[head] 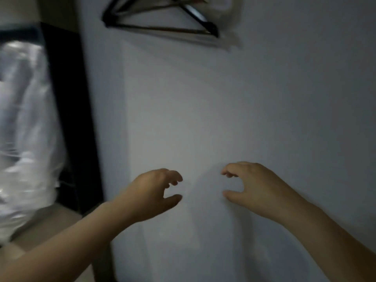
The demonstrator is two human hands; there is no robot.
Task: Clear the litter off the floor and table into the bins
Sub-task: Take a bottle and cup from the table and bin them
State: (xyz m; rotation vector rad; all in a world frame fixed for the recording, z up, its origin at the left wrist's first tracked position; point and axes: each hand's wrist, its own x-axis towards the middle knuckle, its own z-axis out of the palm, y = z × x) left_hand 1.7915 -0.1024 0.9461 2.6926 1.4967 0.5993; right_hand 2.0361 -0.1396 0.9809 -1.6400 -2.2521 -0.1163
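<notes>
The view is dim and blurred. My left hand (154,192) and my right hand (250,186) are both raised in front of a plain white panel (223,110), facing each other about a hand's width apart. Their fingers are loosely curled with the thumbs apart, and neither holds anything. No litter or bin shows in view.
Black clothes hangers (162,19) hang at the top of the white panel, with clear plastic beside them. A large clear plastic bag (24,129) fills the left edge, in front of a black frame (71,110). A beige surface (50,224) lies below the bag.
</notes>
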